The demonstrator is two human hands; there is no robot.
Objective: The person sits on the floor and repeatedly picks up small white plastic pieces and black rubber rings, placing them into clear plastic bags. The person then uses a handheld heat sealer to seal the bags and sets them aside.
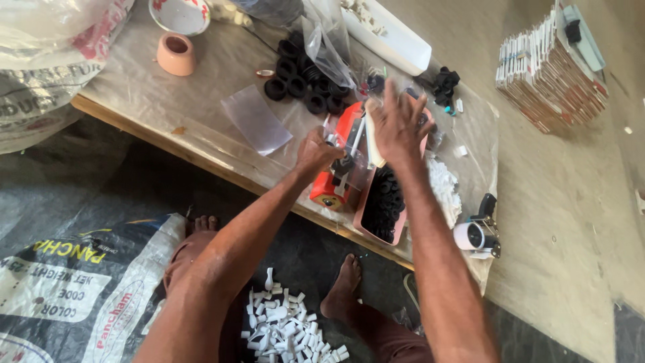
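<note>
An orange hand-press tool (339, 158) stands on a low wooden table (168, 144) covered with clear plastic sheet. My left hand (317, 152) is closed around something small at the tool's metal part. My right hand (398, 124) hovers just right of the tool with fingers spread, above a pink tray (398, 236) full of black rings. Whether that hand touches the tool is unclear.
More black rings (302, 74) lie in a pile at the table's back. A pink cup (176, 54), a white tray (393, 33) and white small parts (445, 185) sit on the table. White plastic pieces (285, 326) lie between my feet. Stacked cartons (547, 67) stand at right.
</note>
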